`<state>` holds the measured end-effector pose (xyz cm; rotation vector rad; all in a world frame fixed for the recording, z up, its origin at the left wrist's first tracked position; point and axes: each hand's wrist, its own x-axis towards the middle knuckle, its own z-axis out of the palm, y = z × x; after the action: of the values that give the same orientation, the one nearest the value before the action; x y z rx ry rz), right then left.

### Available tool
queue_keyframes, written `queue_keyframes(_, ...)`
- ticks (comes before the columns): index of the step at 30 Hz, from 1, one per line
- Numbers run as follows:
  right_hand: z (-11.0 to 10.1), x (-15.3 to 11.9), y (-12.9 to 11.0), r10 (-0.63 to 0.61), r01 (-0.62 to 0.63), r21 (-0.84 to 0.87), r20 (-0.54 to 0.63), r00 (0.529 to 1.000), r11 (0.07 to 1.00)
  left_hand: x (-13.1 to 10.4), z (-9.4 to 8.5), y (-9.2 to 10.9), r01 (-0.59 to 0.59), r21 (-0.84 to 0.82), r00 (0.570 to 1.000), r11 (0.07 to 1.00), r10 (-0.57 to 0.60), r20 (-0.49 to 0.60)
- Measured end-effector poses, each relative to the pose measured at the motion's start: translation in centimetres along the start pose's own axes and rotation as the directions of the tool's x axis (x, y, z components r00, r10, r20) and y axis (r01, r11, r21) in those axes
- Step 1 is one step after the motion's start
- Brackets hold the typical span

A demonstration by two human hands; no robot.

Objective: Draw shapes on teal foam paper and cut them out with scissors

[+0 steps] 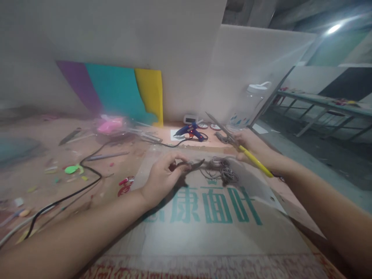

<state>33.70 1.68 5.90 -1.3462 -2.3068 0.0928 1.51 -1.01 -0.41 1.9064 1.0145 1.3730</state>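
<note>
In the head view, my left hand [167,172] is closed, with thumb and fingertips pinching a small dark grey piece with a pointed end [198,164]. Its exact kind is blurred. Just right of that piece, a tangled bundle of grey-brown string [228,172] lies on the cardboard sheet [221,240]; I cannot tell whether the two are joined. My right hand [247,145] is closed around a long tool with a narrow pointed grey end and a yellow handle [255,161], its tip angled up and left. A short dark grey piece [221,137] lies beside the right fingers.
Behind my hands rests a blue glue gun [190,131] with a black cord [95,179] trailing left. A clear bottle [247,106] stands at the back right. Clay scraps, a pink lump [109,124] and a grey pen-like stick [107,155] lie on the left.
</note>
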Motion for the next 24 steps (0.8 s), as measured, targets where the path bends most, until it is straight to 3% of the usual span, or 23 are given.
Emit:
queue_keyframes(3, 1.0, -0.2, -3.1, -0.040, 0.042, 0.074, -0.026, 0.999, 0.996, 0.2, 0.1, 0.2, 0.087, -0.060, 0.996, 0.994, -0.087, -0.003)
queue_keyframes(7, 2.0, -0.8, -5.4, -0.078, 0.077, 0.022, 0.059, 0.995, 0.997, 0.3, 0.0, 0.1, 0.128, -0.145, 0.992, 0.981, -0.126, 0.021)
queue_keyframes(16, 2.9, -0.7, -4.7, -0.143, 0.150, -0.070, 0.103, 0.984, 0.986, 0.4, -0.1, -0.4, -0.055, -0.098, 0.998, 0.994, 0.051, -0.035)
queue_keyframes(24, 2.9, -0.8, -5.7, -0.147, 0.169, -0.140, 0.157, 0.977, 0.976, 0.2, 0.0, -0.8, 0.049, -0.083, 0.999, 0.995, -0.049, -0.003)
